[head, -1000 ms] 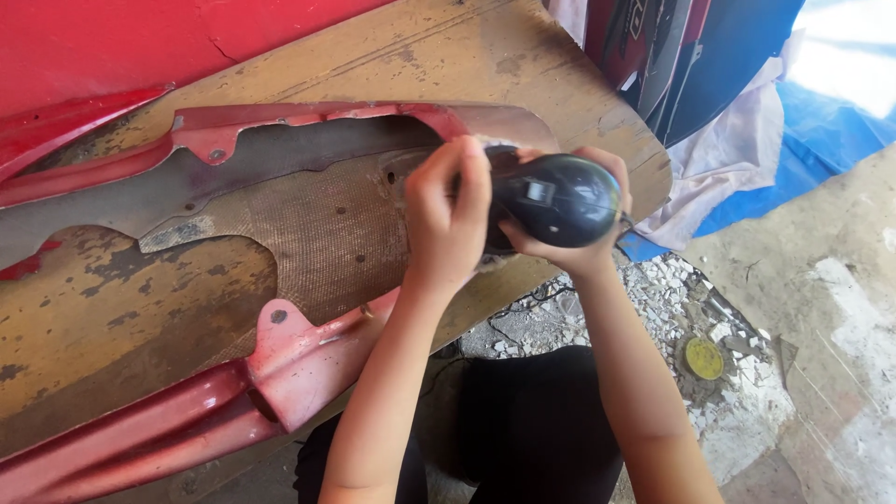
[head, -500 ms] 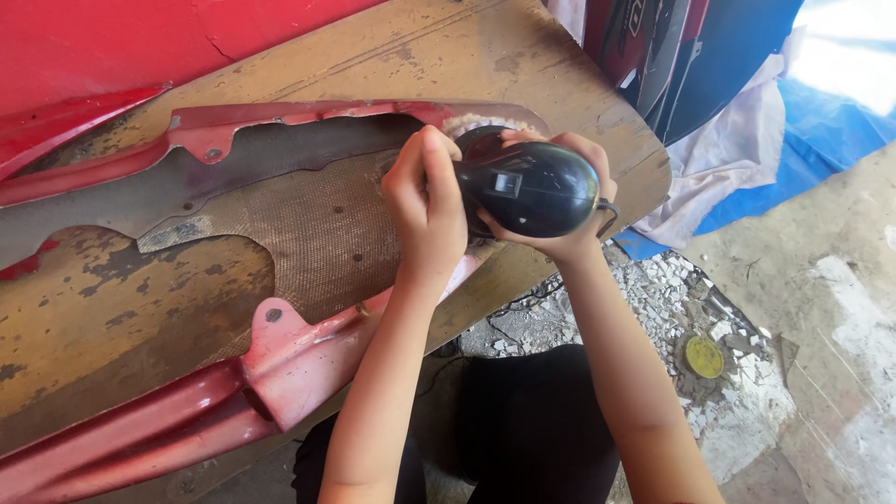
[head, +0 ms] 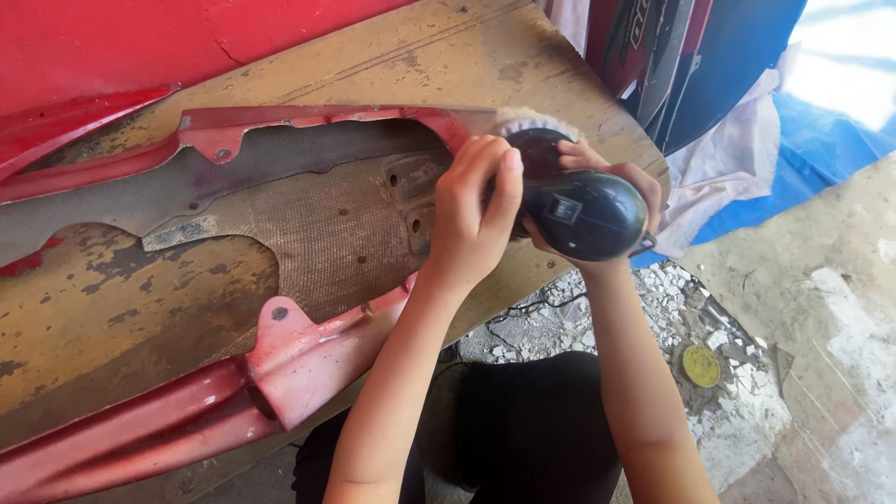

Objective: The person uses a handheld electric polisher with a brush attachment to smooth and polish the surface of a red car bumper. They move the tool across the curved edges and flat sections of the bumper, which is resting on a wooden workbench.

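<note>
A black handheld polishing machine (head: 586,213) with a white fluffy pad (head: 523,119) rests against the right end of a red body panel (head: 308,224), whose grey woven inner side faces up. My right hand (head: 627,187) wraps under and around the machine's rounded black body. My left hand (head: 474,217) grips the front of the machine next to the pad, fingers curled over it. The panel lies on a worn wooden table (head: 121,308).
A red sheet (head: 140,47) lies at the table's far left. Dark panels (head: 691,56), a white cloth (head: 737,159) and blue tarp (head: 821,131) stand at right. Rubble and a round yellow disc (head: 700,364) lie on the concrete floor. A cable (head: 523,308) hangs below.
Both hands and the machine have shifted left and upward along the panel's right end; the white pad now shows at the red edge.
</note>
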